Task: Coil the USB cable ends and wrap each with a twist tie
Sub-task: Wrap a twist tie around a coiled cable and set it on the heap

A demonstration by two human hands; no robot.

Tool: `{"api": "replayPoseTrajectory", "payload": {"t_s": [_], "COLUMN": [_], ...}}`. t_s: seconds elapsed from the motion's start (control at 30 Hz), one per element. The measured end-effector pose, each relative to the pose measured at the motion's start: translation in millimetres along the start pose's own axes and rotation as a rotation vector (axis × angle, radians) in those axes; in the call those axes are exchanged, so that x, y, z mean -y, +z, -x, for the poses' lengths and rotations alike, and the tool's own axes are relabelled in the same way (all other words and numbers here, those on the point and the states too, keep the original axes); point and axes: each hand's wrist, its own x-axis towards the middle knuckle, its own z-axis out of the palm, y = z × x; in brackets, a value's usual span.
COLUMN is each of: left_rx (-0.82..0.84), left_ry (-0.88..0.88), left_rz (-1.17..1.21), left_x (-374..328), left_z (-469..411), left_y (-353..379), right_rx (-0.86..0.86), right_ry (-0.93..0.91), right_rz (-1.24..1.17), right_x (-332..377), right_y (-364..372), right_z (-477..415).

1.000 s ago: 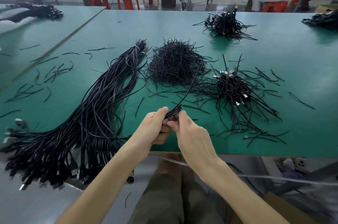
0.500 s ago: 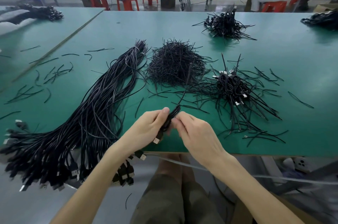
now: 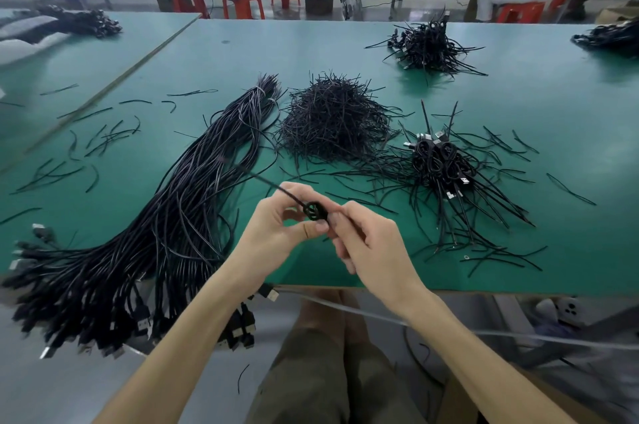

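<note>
L hand & R hand, fingers curled, both pinch coil mid-frame, over table near edge. Green gap between bundle lower left & tied pile right.

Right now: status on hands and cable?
Left hand pinches small cable coil. Right hand pinches strand beside coil. Nothing blocking either hand.

1. Green table, butted against a second green table at left.
2. Left: long bundle of uncoiled USB cables, plugs hanging over the near edge.
3. Centre: heap of twist ties; just right, pile of coiled cables; another pile farther back.
4. Loose ties scattered about.
</note>
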Motion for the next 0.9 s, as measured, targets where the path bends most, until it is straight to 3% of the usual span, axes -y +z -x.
{"api": "replayPoseTrajectory", "payload": {"t_s": [0.17, 0.33, 0.63, 0.8, 0.9], "left_rx": [0.06, 0.105, 0.024, 0.149, 0.138], "left_ry": [0.038, -0.098, -0.216, -0.231, -0.146], "left_rz": [0.086, 0.332, 0.311, 0.144, 0.151], "left_x": [-0.2, 0.9, 3.8, -1.1, -3.6], "left_z": [3.7, 3.8, -1.9, -2.0, -2.3], "left_y": [-9.6, -14.7, -10.5, -16.8, -15.9], "right_rx": [-0.02, -0.046, -0.05, 0.025, 0.038], "right_ry": [0.036, 0.018, 0.002, -0.035, 0.07], "right_rz": [-0.164, -0.173, -0.018, 0.205, -0.047], "right_x": [0.8, 1.5, -5.4, -7.8, -4.2], "right_y": [1.7, 2.4, 0.1, -2.4, 0.3], "right_z": [-3.4, -3.9, 0.3, 2.2, 3.5]}}
